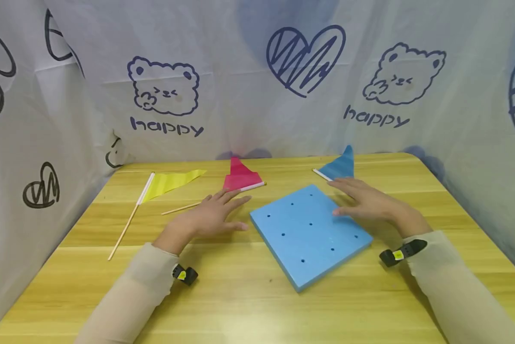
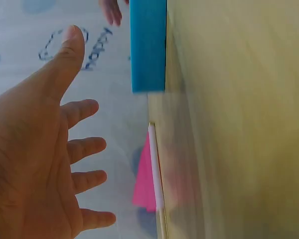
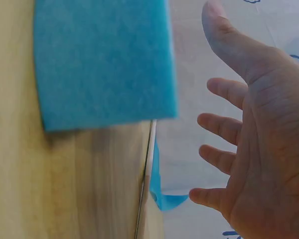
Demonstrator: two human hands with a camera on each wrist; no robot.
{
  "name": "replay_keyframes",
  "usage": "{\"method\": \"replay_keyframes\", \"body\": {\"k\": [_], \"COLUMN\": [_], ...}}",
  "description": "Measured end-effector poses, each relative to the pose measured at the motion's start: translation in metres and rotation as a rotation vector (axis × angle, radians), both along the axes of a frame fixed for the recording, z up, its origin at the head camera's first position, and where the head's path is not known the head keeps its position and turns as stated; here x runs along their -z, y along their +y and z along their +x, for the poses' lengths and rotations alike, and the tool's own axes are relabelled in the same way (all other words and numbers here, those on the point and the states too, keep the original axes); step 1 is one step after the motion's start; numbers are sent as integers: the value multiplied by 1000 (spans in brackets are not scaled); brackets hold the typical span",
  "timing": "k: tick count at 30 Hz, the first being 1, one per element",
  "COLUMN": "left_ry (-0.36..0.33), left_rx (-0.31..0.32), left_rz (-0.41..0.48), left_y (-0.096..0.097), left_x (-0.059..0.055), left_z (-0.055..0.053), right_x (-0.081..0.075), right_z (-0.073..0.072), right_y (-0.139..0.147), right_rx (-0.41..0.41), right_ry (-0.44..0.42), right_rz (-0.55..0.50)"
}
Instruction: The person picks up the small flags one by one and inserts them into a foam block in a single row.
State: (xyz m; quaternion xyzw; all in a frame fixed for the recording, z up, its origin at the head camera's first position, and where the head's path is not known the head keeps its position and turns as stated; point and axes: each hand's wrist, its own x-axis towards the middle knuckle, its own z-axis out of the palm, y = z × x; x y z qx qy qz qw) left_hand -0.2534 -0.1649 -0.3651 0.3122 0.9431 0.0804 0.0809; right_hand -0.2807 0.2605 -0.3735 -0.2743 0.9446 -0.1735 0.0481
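A light blue square board point(image 1: 309, 246) with several small holes lies turned at an angle on the table. My left hand point(image 1: 212, 215) is held to its left, fingers spread, over the stick of a pink flag point(image 1: 242, 177); the left wrist view shows that hand holding nothing. Over the board's right corner, my right hand point(image 1: 367, 200) also has its fingers spread, and its palm point(image 3: 269, 129) shows bare in the right wrist view. Just beyond it lies a blue flag point(image 1: 342, 165), its stick partly hidden by the hand. A yellow flag point(image 1: 167, 184) lies at the left.
The wooden table point(image 1: 231, 306) meets a white curtain point(image 1: 231, 86) with printed bears and hearts at the back and sides. A dark strap point(image 1: 403, 253) with a small device sits on the right wrist, and a similar strap point(image 1: 185, 274) on the left.
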Motion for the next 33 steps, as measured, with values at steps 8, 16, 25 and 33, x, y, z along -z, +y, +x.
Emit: {"method": "replay_keyframes", "body": {"k": [8,16,25,33], "left_ry": [3,-22,-22,-46], "left_rx": [130,201,252,244], "left_rz": [-11,-66,-135,-150], "left_y": [22,38,53,51], "left_x": [6,5,8,10], "left_z": [13,26,41,41], "right_x": [2,3,6,9], "right_z": [7,13,17,21], "right_y": [-12,-22,-27,-33], "right_rx": [-59,-92,-135,-163], "right_ry": [-57,-85,-118,-144], "right_rz": [-34,-44,-22,8]}}
